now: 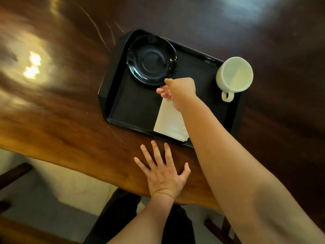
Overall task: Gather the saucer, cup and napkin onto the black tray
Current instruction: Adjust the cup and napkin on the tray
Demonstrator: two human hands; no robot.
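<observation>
Black tray, one of it, sits on the brown wooden table and serves as the landmark for everything else. No writing or brand shows on anything. One folded white napkin lies inside the tray at its near edge, its right part covered by the forearm. One black saucer rests in the tray's far left corner, dark against dark, so its rim is hard to separate from the tray floor. One white cup stands at the tray's far right corner, handle toward the camera; whether its base is fully inside the rim cannot be told.

Two hands are in view. Right hand hovers over the tray's middle, between saucer and napkin, fingers loosely spread and gripping nothing. Left hand lies flat on the table just near of the tray, fingers splayed, empty. Table edges are blurred.
</observation>
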